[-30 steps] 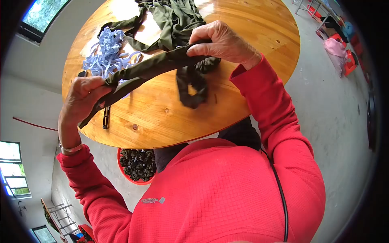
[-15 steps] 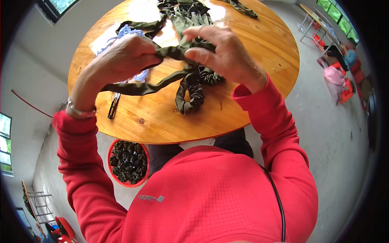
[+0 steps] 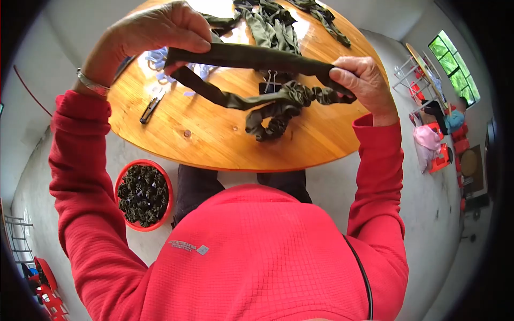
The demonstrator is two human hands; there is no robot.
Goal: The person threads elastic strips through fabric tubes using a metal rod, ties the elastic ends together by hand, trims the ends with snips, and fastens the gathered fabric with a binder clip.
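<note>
A dark green fabric strip (image 3: 262, 58) is stretched between my hands above the table. My left hand (image 3: 174, 29) pinches its left end, where the fabric folds back into a hanging loop. On the other end my right hand (image 3: 361, 77) is closed, with thumb and fingers pressed together. Below the strip lie gathered green scrunchies (image 3: 273, 120), joined to a trailing length of the same fabric. A black binder clip (image 3: 270, 85) shows just behind them, partly hidden.
The round wooden table (image 3: 214, 142) bears a utility knife (image 3: 150, 109), pale blue strips (image 3: 159, 58) and a heap of green fabric (image 3: 273, 32). A red basin (image 3: 170, 195) full of green scrunchies stands on the floor at left. Pink cloth (image 3: 426, 138) lies far right.
My hands have moved apart, the left up and left, the right out to the right. The strip between them is now pulled straight, and the scrunchies have shifted right.
</note>
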